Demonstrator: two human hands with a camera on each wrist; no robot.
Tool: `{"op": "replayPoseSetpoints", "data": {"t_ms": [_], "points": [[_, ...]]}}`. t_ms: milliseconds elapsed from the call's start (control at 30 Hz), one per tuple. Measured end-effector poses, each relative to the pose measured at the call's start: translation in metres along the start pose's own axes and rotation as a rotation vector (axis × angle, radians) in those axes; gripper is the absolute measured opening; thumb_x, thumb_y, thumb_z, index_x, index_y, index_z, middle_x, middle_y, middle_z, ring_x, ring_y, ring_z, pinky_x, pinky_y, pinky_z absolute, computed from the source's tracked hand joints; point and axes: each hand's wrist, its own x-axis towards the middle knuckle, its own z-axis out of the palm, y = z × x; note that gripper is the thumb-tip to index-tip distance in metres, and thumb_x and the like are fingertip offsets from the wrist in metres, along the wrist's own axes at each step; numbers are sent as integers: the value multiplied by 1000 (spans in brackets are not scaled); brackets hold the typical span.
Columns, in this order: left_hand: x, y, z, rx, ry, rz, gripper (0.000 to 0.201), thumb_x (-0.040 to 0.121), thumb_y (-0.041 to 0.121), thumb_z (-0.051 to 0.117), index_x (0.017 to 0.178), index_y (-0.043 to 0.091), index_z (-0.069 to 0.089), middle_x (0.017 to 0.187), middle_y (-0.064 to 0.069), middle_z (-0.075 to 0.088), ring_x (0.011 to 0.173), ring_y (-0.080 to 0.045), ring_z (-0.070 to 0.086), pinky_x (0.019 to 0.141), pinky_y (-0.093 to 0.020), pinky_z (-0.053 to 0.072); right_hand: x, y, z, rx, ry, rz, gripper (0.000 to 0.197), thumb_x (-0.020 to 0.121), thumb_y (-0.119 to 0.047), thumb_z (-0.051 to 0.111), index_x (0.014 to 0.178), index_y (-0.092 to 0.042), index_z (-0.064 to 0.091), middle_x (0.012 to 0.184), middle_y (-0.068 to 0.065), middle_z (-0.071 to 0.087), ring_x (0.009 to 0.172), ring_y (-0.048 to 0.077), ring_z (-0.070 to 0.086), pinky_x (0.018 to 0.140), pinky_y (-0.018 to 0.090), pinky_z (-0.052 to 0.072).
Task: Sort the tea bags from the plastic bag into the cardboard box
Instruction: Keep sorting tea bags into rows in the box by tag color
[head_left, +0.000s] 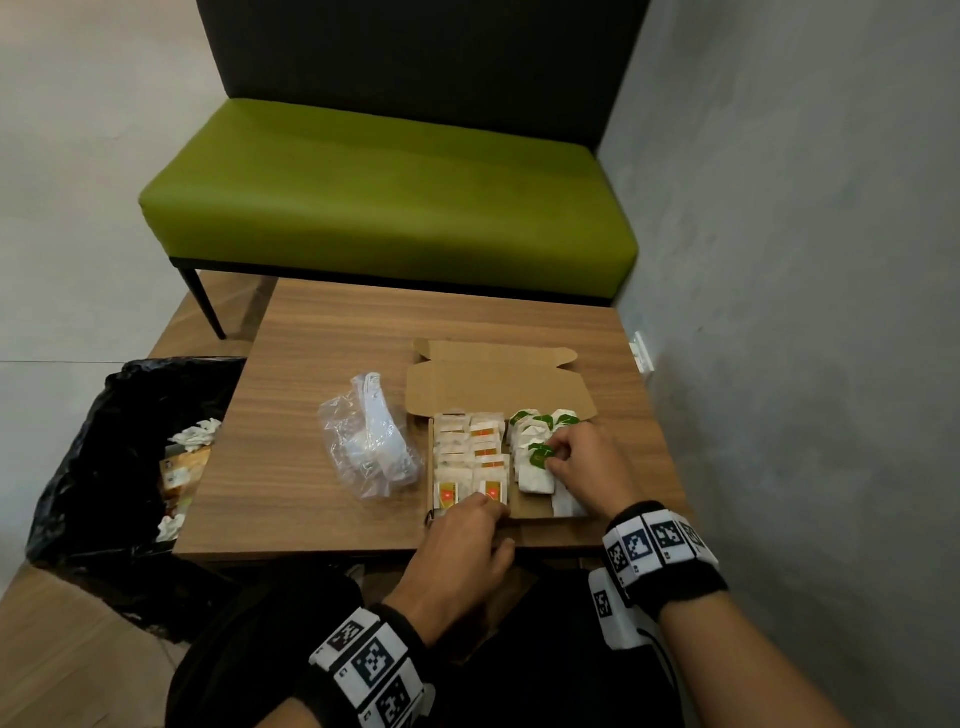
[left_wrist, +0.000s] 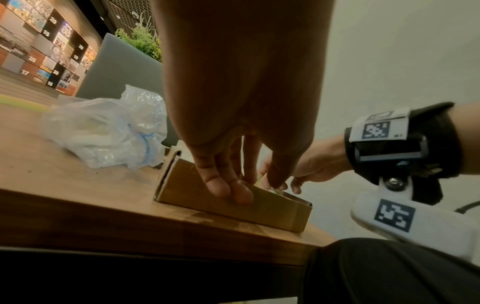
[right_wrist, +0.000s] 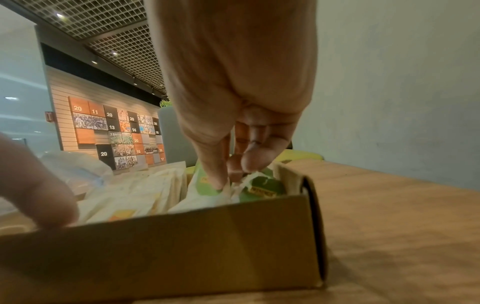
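Wood-grain table (head_left: 322, 353) in a grey-walled corner, with a green bench (head_left: 384, 197) behind it and a black-lined bin (head_left: 104, 467) at its left side. On the table an open cardboard box (head_left: 498, 384) lies with its lid flap folded back; a crumpled clear plastic bag (head_left: 369, 447) rests just beside the box's left wall. Inside, orange-labelled tea bags (head_left: 470, 457) stand in two rows on the left, and green-tagged tea bags (head_left: 537, 452) fill the right part.

At the box's near wall, the left hand (head_left: 457, 556) has its fingers (left_wrist: 226, 185) lying straight down over the cardboard, touching the front edge close to the nearest orange-labelled bags, gripping nothing that shows. The right hand (head_left: 587, 462) reaches into the right part, its thumb and fingertips (right_wrist: 249, 162) pinched together on the paper of a green-tagged tea bag (right_wrist: 262, 185), which sits among the others just inside the right wall.
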Motion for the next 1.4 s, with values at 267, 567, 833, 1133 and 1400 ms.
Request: {"op": "replayPoseSetpoints", "data": {"t_ms": [267,567,833,1133,1400], "points": [[0,0,-7,-3,46,8,35,96,31,55,130,23,58,129,6,56,116,-10,54,100,-28,46,-3,-5,-1,12,-6,-4,18,81,-20,79,97,-24,71,90,-6,66,86,11,61,80,34,57],[17,-24,-65,328,564,-158,32,89,44,62,114,24,55,113,0,49,98,-14,48,82,-28,43,-13,7,-11,175,55,50,18,81,-15,78,97,-19,71,78,-8,67,75,6,63,77,32,58],[27,-60,-87,233,434,-374,46,90,31,63,129,19,43,124,-7,56,98,-22,59,78,-38,54,-39,-7,-17,226,128,32,14,87,-20,71,101,-20,72,85,-8,67,80,6,63,75,31,58],[-28,-39,-109,58,506,-121,29,88,-1,56,98,26,54,114,5,49,68,-8,49,53,-19,34,-90,-102,-29,572,42,-361,14,92,-39,65,104,-38,72,108,-16,44,104,0,51,83,24,53],[-59,-26,-98,-70,440,43,36,90,-6,52,111,18,69,129,3,56,96,-6,59,78,-7,39,-96,-122,-20,306,-37,-204,43,88,-26,65,131,-32,62,127,0,51,120,14,50,89,16,33]]}}
